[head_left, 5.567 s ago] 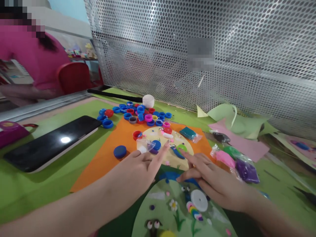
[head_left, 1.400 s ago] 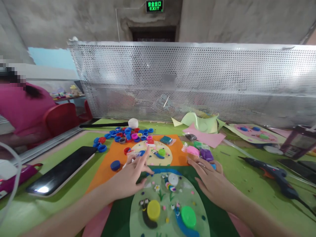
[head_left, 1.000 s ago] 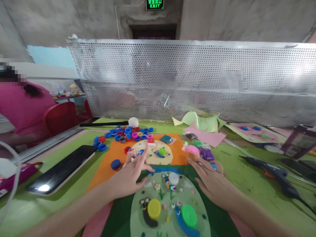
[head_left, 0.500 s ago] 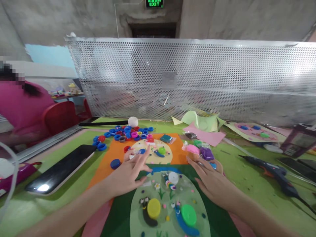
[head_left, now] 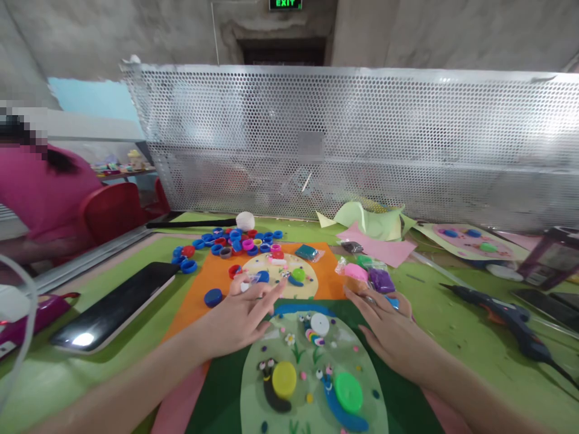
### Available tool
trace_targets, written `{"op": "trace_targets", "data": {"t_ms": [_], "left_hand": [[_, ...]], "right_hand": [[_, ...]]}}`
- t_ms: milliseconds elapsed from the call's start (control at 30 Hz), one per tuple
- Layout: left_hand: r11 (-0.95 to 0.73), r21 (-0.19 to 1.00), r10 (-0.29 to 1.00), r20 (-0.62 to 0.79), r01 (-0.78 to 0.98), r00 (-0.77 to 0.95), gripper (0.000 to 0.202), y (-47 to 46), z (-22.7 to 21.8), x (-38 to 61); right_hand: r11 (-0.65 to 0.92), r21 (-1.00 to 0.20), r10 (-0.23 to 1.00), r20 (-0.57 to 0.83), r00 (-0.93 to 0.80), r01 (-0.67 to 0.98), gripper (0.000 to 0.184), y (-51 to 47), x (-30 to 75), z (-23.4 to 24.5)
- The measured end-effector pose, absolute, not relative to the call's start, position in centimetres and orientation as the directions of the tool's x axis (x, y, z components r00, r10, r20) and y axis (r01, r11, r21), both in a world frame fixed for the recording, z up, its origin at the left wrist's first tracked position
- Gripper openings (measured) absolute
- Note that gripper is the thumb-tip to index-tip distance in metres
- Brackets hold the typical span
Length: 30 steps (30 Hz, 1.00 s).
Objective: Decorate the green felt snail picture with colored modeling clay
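Note:
A light green oval picture (head_left: 312,374) decorated with clay snails and bottle caps lies on a dark green sheet (head_left: 221,392) right in front of me. My left hand (head_left: 242,310) rests open on its upper left edge, fingers spread toward a yellow round picture (head_left: 280,274) on an orange sheet (head_left: 205,280). My right hand (head_left: 389,328) lies flat and open at the oval's upper right edge, next to bagged pink clay (head_left: 357,272) and purple clay (head_left: 381,280). Neither hand holds anything.
Several loose bottle caps (head_left: 235,241) lie behind the orange sheet. A black phone (head_left: 113,304) is at left, a glue gun (head_left: 502,316) at right. A perforated metal screen (head_left: 362,144) closes the back. A person in pink (head_left: 40,193) sits at far left.
Since 5.6 s ago the view has lifted and widened; my hands came back from the yellow picture to the green oval's edges. In the last second my left fingers lowered slightly.

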<state>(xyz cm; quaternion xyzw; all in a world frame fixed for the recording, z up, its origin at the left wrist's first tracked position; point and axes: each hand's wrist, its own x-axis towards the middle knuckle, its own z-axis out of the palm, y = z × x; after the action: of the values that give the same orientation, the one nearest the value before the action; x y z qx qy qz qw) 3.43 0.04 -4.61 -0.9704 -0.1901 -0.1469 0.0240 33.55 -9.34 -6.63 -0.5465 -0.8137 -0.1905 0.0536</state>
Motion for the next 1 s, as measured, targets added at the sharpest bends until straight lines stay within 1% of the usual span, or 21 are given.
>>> {"op": "trace_targets", "data": {"t_ms": [233, 400, 500, 633, 733, 867, 1000], "left_hand": [[-0.924, -0.001, 0.368, 0.267, 0.382, 0.891, 0.083, -0.06, -4.49, 3.6], [-0.923, -0.017, 0.364, 0.286, 0.384, 0.887, 0.085, -0.03, -4.57, 3.64], [-0.929, -0.065, 0.331, 0.297, 0.365, 0.896, 0.085, 0.07, -4.67, 3.5], [-0.93, -0.165, 0.27, 0.305, 0.33, 0.913, 0.077, 0.23, -4.68, 3.18], [-0.926, -0.195, 0.254, 0.314, 0.324, 0.915, 0.076, 0.29, -4.56, 3.02], [-0.936, -0.177, 0.241, 0.301, 0.303, 0.923, 0.078, 0.3, -4.53, 3.06], [-0.945, -0.118, 0.256, 0.31, 0.304, 0.916, 0.077, 0.43, -4.66, 3.14]], "right_hand": [[0.339, 0.264, 0.866, 0.287, -0.409, 0.903, 0.049, -9.39, 33.42, -6.3], [0.336, 0.277, 0.863, 0.292, -0.412, 0.9, 0.048, -9.43, 33.28, -6.17], [0.338, 0.283, 0.86, 0.294, -0.416, 0.898, 0.048, -9.46, 33.31, -6.21], [0.334, 0.289, 0.859, 0.299, -0.416, 0.897, 0.047, -9.42, 33.5, -6.3], [0.335, 0.29, 0.858, 0.301, -0.418, 0.897, 0.047, -9.37, 33.6, -6.42], [0.342, 0.287, 0.855, 0.3, -0.423, 0.895, 0.047, -9.34, 33.6, -6.61], [0.345, 0.283, 0.854, 0.301, -0.425, 0.895, 0.047, -9.36, 33.56, -6.58]]}}
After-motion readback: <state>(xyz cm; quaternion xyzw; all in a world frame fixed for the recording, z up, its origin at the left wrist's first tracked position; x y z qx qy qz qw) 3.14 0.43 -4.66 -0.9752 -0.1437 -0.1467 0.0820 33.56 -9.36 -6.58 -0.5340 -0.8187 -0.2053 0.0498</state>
